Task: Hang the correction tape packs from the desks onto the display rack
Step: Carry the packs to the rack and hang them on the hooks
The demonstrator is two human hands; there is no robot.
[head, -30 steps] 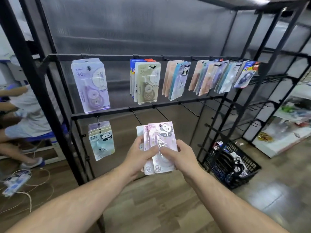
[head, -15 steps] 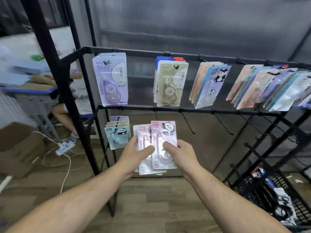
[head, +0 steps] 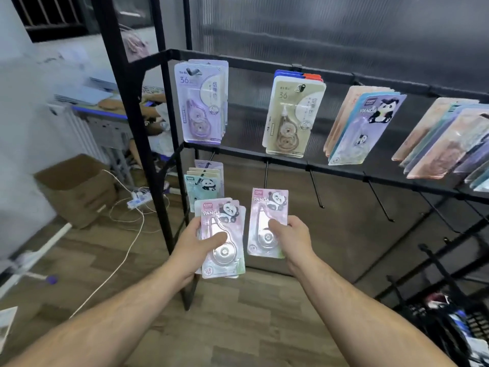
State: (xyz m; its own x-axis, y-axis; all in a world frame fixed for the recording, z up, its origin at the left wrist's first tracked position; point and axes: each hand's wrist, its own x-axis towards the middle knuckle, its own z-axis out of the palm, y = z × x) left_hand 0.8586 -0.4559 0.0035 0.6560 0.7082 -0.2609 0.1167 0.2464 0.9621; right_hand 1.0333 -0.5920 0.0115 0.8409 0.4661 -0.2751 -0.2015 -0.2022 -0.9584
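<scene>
Fingers [head: 278, 228], right hand [head: 292, 235]: thumb across the front, the rest curled behind one pink panda pack [head: 267, 207], held upright just below the bare hook [head: 266, 176] of the display rack [head: 148, 133]. Left hand [head: 194, 246]: thumb pressed on a fanned stack of pink packs [head: 225, 260], fingers behind it, below and left of the hook. Both forearms reach forward, palms turned inward. Green panda packs [head: 205, 185] hang left of the hook. Step in hand, as judged: hanging the single pack. Recommended handling: keep the grip low so the top edge stays free; the hang hole is too small to make out and presumably sits there. Bring it level with the hook's tip, slide the pack back, and release only once it hangs.
</scene>
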